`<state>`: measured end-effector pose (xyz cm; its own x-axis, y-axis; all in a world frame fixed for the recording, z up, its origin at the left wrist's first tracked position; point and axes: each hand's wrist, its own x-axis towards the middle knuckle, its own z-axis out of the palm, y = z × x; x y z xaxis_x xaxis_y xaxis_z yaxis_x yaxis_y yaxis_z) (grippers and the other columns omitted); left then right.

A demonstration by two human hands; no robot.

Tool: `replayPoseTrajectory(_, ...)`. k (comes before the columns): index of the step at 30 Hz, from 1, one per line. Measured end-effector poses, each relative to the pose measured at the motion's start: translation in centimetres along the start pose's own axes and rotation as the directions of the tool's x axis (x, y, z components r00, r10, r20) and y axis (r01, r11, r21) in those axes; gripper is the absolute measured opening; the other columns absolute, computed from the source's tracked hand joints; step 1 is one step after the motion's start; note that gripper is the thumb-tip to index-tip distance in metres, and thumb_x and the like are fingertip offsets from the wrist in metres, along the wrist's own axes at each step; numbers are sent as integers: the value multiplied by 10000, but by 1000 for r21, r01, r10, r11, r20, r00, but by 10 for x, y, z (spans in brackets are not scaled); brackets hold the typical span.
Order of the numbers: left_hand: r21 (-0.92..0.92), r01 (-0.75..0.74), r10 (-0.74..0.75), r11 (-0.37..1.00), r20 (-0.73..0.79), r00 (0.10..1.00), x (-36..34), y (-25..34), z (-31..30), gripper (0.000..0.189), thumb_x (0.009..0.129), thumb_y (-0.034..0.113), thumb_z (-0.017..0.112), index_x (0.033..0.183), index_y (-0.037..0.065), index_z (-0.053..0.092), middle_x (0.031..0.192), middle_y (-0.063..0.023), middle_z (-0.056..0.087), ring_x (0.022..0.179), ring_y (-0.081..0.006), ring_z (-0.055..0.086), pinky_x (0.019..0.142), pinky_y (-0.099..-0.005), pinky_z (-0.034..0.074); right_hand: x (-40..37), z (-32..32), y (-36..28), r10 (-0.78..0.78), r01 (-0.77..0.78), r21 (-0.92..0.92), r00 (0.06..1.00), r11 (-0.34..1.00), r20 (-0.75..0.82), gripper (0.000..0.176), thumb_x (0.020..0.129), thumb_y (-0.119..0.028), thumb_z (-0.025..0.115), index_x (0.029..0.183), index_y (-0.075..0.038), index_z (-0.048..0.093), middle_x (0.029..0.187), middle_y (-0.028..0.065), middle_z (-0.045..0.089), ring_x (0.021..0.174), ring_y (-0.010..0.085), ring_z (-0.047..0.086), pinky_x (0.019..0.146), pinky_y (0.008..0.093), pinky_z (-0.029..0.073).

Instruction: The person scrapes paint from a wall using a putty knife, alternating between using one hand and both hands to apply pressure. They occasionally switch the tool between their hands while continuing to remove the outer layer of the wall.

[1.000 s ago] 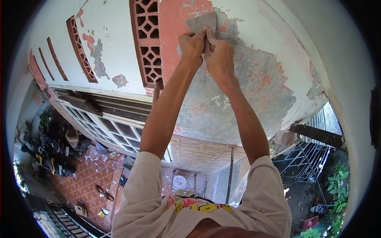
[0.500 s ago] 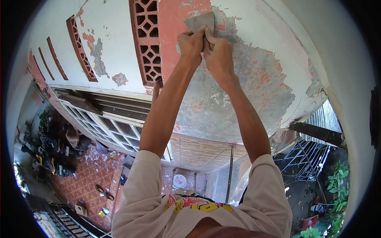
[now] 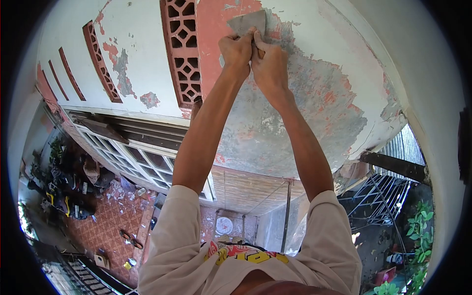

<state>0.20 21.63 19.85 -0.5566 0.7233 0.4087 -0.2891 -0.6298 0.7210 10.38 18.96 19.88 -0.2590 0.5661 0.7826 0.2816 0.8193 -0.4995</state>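
Observation:
Both my hands are closed round a paint scraper [image 3: 250,23] with a wide grey metal blade, held up against the wall. My left hand [image 3: 237,51] grips it from the left, and my right hand [image 3: 269,64] from the right, fingers meeting just below the blade. The handle is mostly hidden by my hands. Around the blade the wall [image 3: 305,98] shows bare grey cement, patches of red old paint and peeling white paint with ragged edges. The blade's upper edge lies near the border of red and white paint.
Left of my arms is a red vent block [image 3: 183,54], above a louvred window [image 3: 142,152]. Far below, paint flakes and a pair of sandals [image 3: 130,238] lie on the tiled floor [image 3: 105,216]. A dark beam [image 3: 393,165] juts out at right, over metal bars and plants [image 3: 420,231].
The scraper and both hands have shifted slightly upward on the wall. My grip looks the same.

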Motion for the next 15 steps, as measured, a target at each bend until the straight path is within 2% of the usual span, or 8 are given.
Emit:
replayPoseTrajectory(3, 45, 32, -30, 998, -37, 999, -6, -7, -6, 261, 915, 123, 739, 732, -12, 610, 686, -66, 602, 547, -135, 554, 451, -301, 433, -8, 1, 5, -16, 16, -24, 1000, 1000, 15, 311, 1049, -130, 484, 1100, 130, 646, 740, 300, 636, 672, 434, 656, 582, 461, 471)
replayPoseTrajectory(7, 8, 30, -29, 1000, -54, 998, -7, -9, -4, 236, 904, 98, 740, 744, -32, 627, 692, -74, 613, 554, -138, 559, 454, -310, 433, -7, 0, 11, 13, -8, -62, 996, 998, 88, 314, 1051, -134, 487, 1122, 130, 640, 754, 303, 639, 678, 428, 659, 578, 464, 466)
replayPoseTrajectory(9, 6, 40, -40, 999, -61, 997, -5, -7, -6, 202, 880, 52, 746, 750, -67, 648, 706, -96, 637, 575, -156, 577, 466, -322, 443, -6, 4, 10, -5, 5, -16, 999, 1000, 39, 320, 1055, -143, 485, 1113, 130, 643, 762, 309, 638, 683, 428, 661, 580, 461, 468)
replayPoseTrajectory(12, 29, 7, -6, 1000, -24, 1000, 0, 1, -1, 227, 923, 106, 722, 764, -25, 625, 713, -76, 622, 561, -135, 568, 459, -296, 442, 1, 7, 5, 10, -10, 13, 1000, 1000, 0, 326, 1060, -153, 483, 1130, 123, 641, 768, 311, 638, 687, 424, 664, 582, 457, 472)
replayPoseTrajectory(15, 32, -10, 11, 999, -16, 1000, 4, 8, 0, 219, 922, 109, 724, 781, -37, 639, 729, -85, 636, 568, -138, 578, 463, -293, 448, 4, 5, -3, 21, -20, 41, 1000, 999, -3, 324, 1058, -152, 487, 1194, 108, 625, 767, 308, 638, 689, 414, 673, 582, 452, 476)
